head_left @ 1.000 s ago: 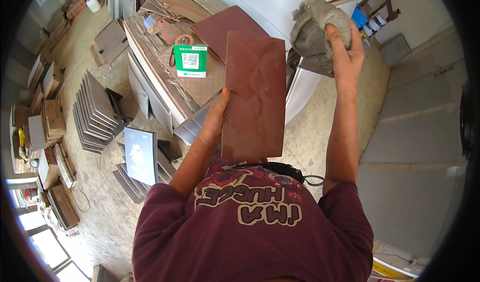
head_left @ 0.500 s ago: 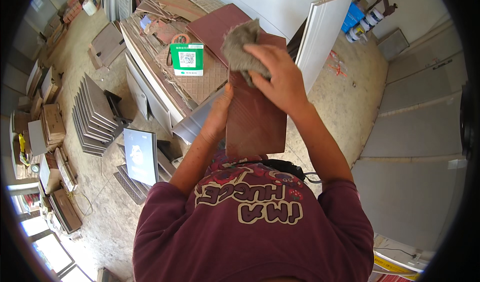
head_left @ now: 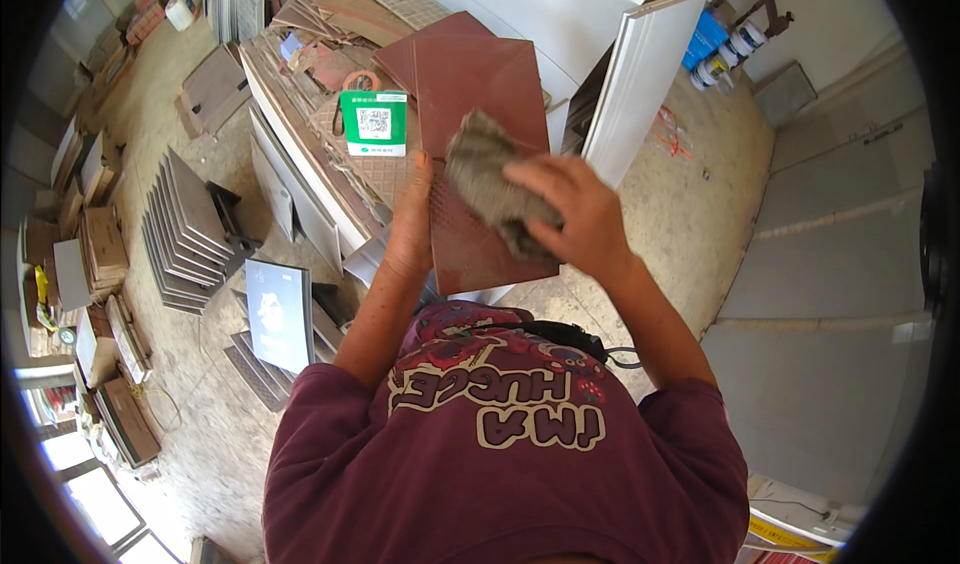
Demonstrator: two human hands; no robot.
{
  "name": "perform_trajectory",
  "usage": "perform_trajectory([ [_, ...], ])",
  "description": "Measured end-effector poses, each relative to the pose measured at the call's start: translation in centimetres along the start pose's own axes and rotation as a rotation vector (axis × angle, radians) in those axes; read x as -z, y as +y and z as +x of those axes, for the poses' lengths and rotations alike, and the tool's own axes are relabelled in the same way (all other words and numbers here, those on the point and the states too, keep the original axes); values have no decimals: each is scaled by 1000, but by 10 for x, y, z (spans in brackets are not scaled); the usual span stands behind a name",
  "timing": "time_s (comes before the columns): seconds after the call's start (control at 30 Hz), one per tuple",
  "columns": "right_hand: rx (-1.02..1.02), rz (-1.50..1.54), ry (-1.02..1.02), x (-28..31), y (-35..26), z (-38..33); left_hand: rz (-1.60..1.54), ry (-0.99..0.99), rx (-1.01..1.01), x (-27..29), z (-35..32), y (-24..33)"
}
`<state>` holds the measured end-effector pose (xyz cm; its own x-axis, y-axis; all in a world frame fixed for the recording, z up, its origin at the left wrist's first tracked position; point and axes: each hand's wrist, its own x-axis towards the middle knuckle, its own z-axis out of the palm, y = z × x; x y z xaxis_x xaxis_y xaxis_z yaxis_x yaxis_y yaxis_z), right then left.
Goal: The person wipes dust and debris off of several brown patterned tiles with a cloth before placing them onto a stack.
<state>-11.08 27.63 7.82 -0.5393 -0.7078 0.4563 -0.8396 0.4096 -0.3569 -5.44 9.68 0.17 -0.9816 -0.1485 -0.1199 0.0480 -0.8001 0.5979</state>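
Right, quick notes:
Green sign: small upright rectangular card, green w/ a white square panel in its middle, standing on the cluttered desk just left of the held tile.
Blue pkg: bright blue box upper right on the floor, w/ white round tubs beside it, near the white panel that leans there.
Dark panel: glossy dark board w/ a pale figure on it, propped on the floor lower left, beside fanned grey tiles.
Tile: reddish-brown tile, held up tilted in front of the chest, above the desk edge.
Left hand: left hand clamped on the tile's left edge, thumb on the face, fingers behind.
Right hand: right hand closed around a crumpled grey rag, pressing it on the tile's mid-lower face.
Change vs 0.5 s ago: rag + right hand have slid from the tile's upper part down toward its lower right; tile looks more upright; left-hand grip about the same.
Change vs 1 s ago: rag was off the tile, raised to the right; now touching it.
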Motion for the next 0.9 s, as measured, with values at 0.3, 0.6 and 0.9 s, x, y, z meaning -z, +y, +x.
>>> perform_trajectory([
  [0.3,-121,-143,260,-2,37,79,281,-75,102,-11,-11,-11],
  [0.6,122,8,-21,-21,4,56,1,-46,11,-15,-7,-15],
  [0.9,114,97,-136,-5,-19,8,-297,-186,39,-6,1,1],
])
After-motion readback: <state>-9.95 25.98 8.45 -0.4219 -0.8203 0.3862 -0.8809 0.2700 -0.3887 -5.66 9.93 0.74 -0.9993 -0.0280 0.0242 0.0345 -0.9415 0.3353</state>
